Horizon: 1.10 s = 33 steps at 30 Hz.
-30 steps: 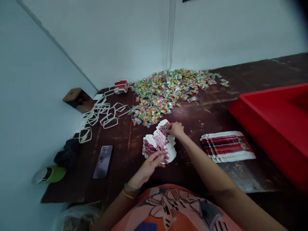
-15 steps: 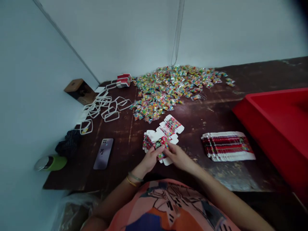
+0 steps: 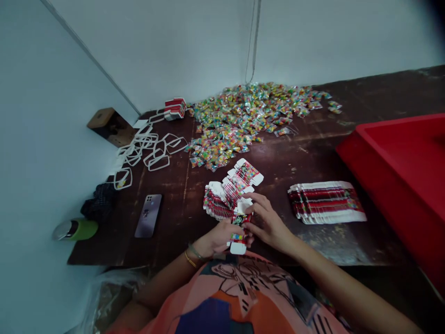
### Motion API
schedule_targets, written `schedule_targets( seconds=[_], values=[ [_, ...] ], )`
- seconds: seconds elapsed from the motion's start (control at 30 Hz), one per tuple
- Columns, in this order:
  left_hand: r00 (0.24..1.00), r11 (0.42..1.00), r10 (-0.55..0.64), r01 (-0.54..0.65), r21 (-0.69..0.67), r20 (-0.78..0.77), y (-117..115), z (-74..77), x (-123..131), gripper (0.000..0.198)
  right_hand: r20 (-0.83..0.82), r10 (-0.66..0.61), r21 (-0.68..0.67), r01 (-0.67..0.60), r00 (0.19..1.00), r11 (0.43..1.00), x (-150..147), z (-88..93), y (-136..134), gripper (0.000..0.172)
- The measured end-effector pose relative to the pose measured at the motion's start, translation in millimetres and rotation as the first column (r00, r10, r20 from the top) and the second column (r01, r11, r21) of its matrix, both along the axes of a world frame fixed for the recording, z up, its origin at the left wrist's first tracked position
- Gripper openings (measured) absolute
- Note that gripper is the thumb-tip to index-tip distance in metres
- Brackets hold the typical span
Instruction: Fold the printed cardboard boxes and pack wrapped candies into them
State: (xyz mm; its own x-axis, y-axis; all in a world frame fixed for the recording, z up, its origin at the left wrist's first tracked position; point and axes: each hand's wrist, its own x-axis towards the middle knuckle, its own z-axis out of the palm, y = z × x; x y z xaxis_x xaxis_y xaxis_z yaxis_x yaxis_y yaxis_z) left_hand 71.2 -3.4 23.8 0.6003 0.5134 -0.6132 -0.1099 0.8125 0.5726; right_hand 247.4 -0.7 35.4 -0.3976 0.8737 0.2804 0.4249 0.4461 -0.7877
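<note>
Close to my body I hold a small printed carton, red with colourful pictures and white flaps at its ends. Wrapped round its left side is my left hand. My right hand is at the carton's right side and upper end, fingers bent over the white flap, thumb near the printed face. Just beyond my hands lies a fanned pile of flat cartons, partly covered by my fingers. Farther back spreads a large heap of small wrapped candies.
To the right lie a row of flat cartons and a red tray. On the left are a phone, a green bottle, dark cloth, white loops, a brown box and stacked red-and-white cartons.
The carton has come away from the pile toward my body. My right hand has shifted up to its upper flap, while my left hand stays wrapped round it. The view has tilted slightly.
</note>
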Motion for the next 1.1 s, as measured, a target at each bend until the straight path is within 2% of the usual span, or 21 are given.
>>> schedule_targets(
  seconds=[0.13, 0.23, 0.3, 0.37, 0.43, 0.5, 0.57, 0.63, 0.7, 0.73, 0.8, 0.83, 0.9, 0.97, 1.03, 1.1],
  values=[
    [1.0, 1.0, -0.011, 0.011, 0.003, 0.006, 1.1, 0.8, 1.7, 0.02, -0.035, -0.015, 0.031, 0.016, 0.999, 0.999, 2.5, 2.2, -3.1, 0.008],
    [0.999, 0.998, -0.007, 0.009, 0.059, -0.034, 1.3, -0.2, 1.1, 0.021, 0.036, -0.028, 0.068, 0.025, 0.999, 0.997, 3.1, 3.5, -3.4, 0.004],
    [0.994, 0.992, -0.081, 0.087, 0.092, -0.071, 0.3, 0.7, -0.8, 0.015, 0.075, 0.028, -0.012, -0.027, 0.997, 1.0, 3.4, 5.0, -2.8, 0.005],
    [0.98, 0.975, -0.19, 0.196, 0.107, -0.067, -0.9, 3.3, -3.2, 0.012, 0.036, 0.154, -0.169, -0.146, 0.987, 0.975, 5.1, 7.8, -1.0, 0.008],
    [0.956, 0.943, -0.294, 0.291, 0.161, -0.009, -1.3, 5.3, -4.9, 0.016, -0.058, 0.292, -0.286, -0.296, 0.955, 0.911, 8.6, 11.5, 2.3, 0.007],
    [0.937, 0.901, -0.348, 0.33, 0.281, 0.017, -1.7, 3.8, -5.1, 0.024, -0.137, 0.386, -0.339, -0.41, 0.912, 0.847, 13.9, 14.6, 6.3, 0.007],
    [0.947, 0.863, -0.319, 0.309, 0.4, -0.044, -3.5, -2.1, -3.9, 0.029, -0.205, 0.397, -0.375, -0.447, 0.895, 0.812, 19.8, 15.0, 9.0, 0.009],
    [0.973, 0.858, -0.191, 0.231, 0.458, -0.132, -7.5, -9.8, -2.1, 0.031, -0.253, 0.33, -0.423, -0.411, 0.909, 0.807, 24.6, 11.9, 8.9, 0.012],
    [0.98, 0.873, -0.121, 0.18, 0.453, -0.157, -12.2, -14.7, -0.7, 0.037, -0.271, 0.283, -0.471, -0.383, 0.92, 0.795, 26.8, 6.6, 6.0, 0.015],
    [0.979, 0.884, -0.161, 0.201, 0.423, -0.128, -13.9, -15.3, -0.3, 0.04, -0.269, 0.287, -0.488, -0.387, 0.919, 0.782, 26.6, 4.0, 3.9, 0.016],
    [0.943, 0.89, -0.333, 0.318, 0.328, -0.012, -14.7, -13.7, -0.2, 0.045, -0.254, 0.278, -0.499, -0.371, 0.926, 0.783, 24.6, 0.2, 0.4, 0.018],
    [0.917, 0.884, -0.397, 0.37, 0.285, 0.043, -13.7, -12.7, -0.2, 0.046, -0.236, 0.256, -0.485, -0.342, 0.937, 0.805, 23.2, -0.7, -0.4, 0.018],
    [0.893, 0.877, -0.443, 0.414, 0.242, 0.076, -10.4, -12.8, 0.3, 0.045, -0.182, 0.226, -0.439, -0.285, 0.957, 0.852, 21.5, -0.5, 0.5, 0.018],
    [0.906, 0.871, -0.423, 0.413, 0.267, -0.02, -7.7, -17.0, 2.1, 0.042, -0.144, 0.286, -0.408, -0.32, 0.947, 0.855, 22.3, 0.9, 3.8, 0.019],
    [0.902, 0.846, -0.41, 0.431, 0.314, -0.135, -7.8, -23.5, 4.8, 0.041, -0.15, 0.388, -0.414, -0.414, 0.909, 0.81, 25.2, 1.5, 7.2, 0.022],
    [0.905, 0.828, -0.355, 0.42, 0.371, -0.232, -10.6, -28.8, 7.4, 0.04, -0.189, 0.429, -0.441, -0.467, 0.883, 0.767, 29.1, 0.2, 8.8, 0.026]
  ],
)
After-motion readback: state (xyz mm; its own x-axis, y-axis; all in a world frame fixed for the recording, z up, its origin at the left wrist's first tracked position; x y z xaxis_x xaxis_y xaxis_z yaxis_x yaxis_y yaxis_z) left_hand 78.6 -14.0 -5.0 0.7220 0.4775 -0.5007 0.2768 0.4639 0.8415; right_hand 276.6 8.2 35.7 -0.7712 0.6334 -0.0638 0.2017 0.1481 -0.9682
